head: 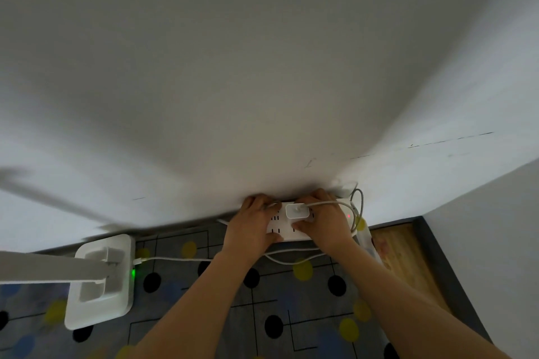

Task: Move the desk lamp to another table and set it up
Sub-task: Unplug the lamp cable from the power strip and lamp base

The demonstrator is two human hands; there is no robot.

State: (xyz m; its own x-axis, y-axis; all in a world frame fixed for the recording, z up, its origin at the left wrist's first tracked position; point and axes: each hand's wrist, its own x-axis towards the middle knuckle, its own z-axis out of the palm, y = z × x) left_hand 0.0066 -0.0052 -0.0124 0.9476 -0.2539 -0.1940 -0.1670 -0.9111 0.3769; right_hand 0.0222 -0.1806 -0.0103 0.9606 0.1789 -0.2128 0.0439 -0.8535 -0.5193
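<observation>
A white desk lamp stands at the left on a patterned table, its square base [100, 283] showing a green light and its arm reaching off the left edge. A white cable [180, 259] runs from the base toward a white power strip [291, 229] lying against the wall. A white plug adapter [297, 211] sits in the strip. My left hand [253, 227] presses down on the strip's left end. My right hand [323, 220] grips the adapter, thumb in front and fingers behind it.
The table wears a grey cloth [262, 315] with black, yellow and blue dots. A white wall [262, 81] rises directly behind the strip. More cables loop at the strip's right end [357, 207]. A wooden floor strip [402, 251] shows at the right.
</observation>
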